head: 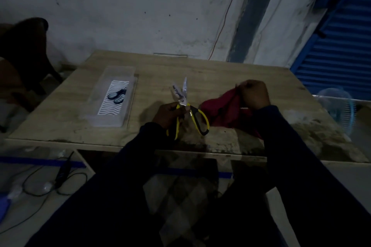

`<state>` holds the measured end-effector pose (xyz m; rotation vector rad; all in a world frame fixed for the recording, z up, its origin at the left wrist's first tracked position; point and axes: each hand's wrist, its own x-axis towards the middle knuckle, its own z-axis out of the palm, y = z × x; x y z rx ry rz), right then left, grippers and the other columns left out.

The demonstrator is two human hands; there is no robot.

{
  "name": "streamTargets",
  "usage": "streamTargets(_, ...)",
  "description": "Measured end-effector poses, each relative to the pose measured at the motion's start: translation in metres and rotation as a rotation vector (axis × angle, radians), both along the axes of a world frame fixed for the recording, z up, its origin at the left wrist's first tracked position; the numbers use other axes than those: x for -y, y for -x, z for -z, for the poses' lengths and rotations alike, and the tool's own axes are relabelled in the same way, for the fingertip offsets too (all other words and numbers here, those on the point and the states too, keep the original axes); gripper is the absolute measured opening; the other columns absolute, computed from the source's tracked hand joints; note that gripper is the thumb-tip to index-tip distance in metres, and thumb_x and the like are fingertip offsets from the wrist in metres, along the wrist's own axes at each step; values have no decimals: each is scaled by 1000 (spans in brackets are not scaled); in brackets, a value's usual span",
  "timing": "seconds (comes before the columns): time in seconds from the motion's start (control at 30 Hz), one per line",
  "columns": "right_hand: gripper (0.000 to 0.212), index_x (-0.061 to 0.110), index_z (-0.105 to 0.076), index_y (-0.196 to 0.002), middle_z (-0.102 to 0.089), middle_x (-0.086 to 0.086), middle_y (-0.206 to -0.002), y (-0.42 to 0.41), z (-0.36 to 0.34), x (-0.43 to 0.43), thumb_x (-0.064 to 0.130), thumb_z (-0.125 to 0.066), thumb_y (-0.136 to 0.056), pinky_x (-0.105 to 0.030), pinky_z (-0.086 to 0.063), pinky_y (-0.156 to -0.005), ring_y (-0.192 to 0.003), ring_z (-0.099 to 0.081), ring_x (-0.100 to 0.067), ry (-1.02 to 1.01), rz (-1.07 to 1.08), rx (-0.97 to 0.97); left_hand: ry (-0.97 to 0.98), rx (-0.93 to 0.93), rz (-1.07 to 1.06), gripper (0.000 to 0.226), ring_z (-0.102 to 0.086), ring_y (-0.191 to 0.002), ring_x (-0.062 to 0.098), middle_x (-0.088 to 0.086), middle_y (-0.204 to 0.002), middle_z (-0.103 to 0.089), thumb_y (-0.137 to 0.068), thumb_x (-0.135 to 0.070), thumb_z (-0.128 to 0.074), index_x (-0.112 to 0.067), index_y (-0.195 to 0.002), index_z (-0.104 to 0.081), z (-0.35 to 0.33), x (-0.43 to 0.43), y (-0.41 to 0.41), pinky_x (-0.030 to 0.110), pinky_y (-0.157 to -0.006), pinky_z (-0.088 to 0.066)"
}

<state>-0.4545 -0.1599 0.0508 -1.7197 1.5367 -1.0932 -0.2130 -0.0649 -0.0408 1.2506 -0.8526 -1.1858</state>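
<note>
On the wooden table [220,70], the right hand [254,94] pinches the bunched red cloth [222,112] at its top, fingers curled. The left hand [168,113] grips the yellow-handled shears [183,104], blades parted, just left of the cloth. Blade and cloth apparently have not met; that work remains.

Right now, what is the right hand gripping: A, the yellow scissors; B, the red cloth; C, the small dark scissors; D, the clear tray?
B: the right hand is curled round the red cloth, while the left hand holds the yellow scissors.
</note>
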Motion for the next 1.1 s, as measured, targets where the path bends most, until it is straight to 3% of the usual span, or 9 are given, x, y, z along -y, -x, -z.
streamTargets(0.07, 20, 13, -64, -78, -61, -2, -71, 2, 18, -10, 25, -60, -94, -25, -47, -64, -64, -57, -12, -46, 28, 15, 11, -28, -12, 12, -54, -59, 23, 18, -74, -60, -85, -11, -76, -1, -79, -70, 3, -1, -1, 33, -64, -43)
streamTargets(0.2, 19, 13, -62, -80, -59, -9, -69, -8, 19, -23, 21, -57, -97, -31, -50, -52, -54, -57, -21, -210, 23, 415, 48, -25, 24, 23, -56, -79, 31, 26, -88, -62, -81, -15, -80, 6, -89, -72, 6, -2, 0, 40, -74, -46)
streamTargets(0.4, 19, 13, -65, -111, -65, -13, -106, -12, 13, -25, 16, -63, -92, -54, -51, -96, -100, -63, -31, -295, -164, 739, 46, -77, 10, 14, -57, -68, 25, 19, -77, -65, -82, -12, -78, 1, -85, -73, 8, 0, 0, 36, -70, -45)
streamTargets(0.5, 51, 19, -43, -141, -62, 2, -129, -15, 6, -22, 10, -58, -93, -42, -55, -87, -108, -64, -21, -270, -188, 600, 56, -49, 17, 13, -55, -63, 24, 14, -67, -62, -84, -13, -77, -3, -78, -72, 9, 0, -1, 35, -68, -44)
streamTargets(0.6, 70, 18, -26, -151, -55, -6, -132, -11, 12, -16, -1, -57, -91, -42, -54, -80, -107, -63, -25, -256, -70, 451, 65, -26, 27, 14, -57, -59, 21, 8, -63, -63, -86, -12, -76, -1, -79, -69, 9, -1, -2, 32, -66, -46)
streamTargets(0.7, 48, 4, -51, -131, -61, -11, -102, -8, 30, -21, -10, -55, -86, -38, -50, -76, -78, -63, -22, -176, -62, 179, 59, -5, 32, 11, -59, -55, 16, 3, -59, -65, -86, -10, -75, -4, -78, -70, 8, -1, -1, 28, -61, -48)
streamTargets(0.77, 27, 8, -64, -111, -67, -10, -96, -10, 43, -29, 1, -63, -85, -35, -51, -78, -82, -65, -23, -165, -147, -32, 53, -28, 33, 11, -61, -59, 20, 9, -66, -67, -85, -11, -76, -1, -82, -71, 9, -2, -2, 31, -66, -50)
streamTargets(0.9, 54, 13, -57, -131, -69, -10, -112, -16, 49, -31, 36, -71, -85, -34, -50, -90, -102, -65, -26, -106, -151, -342, 52, -48, 10, 18, -58, -78, 30, 24, -87, -64, -84, -11, -77, 5, -92, -73, 8, -3, 1, 40, -75, -47)
streamTargets(1.1, 16, 3, -76, -86, -74, -16, -89, -19, 48, -24, 15, -66, -86, -23, -46, -74, -86, -69, -28, 77, -119, -460, 49, -5, 7, 5, -57, -54, 17, 7, -61, -64, -85, -7, -75, -10, -80, -75, 9, -3, 3, 28, -60, -47)
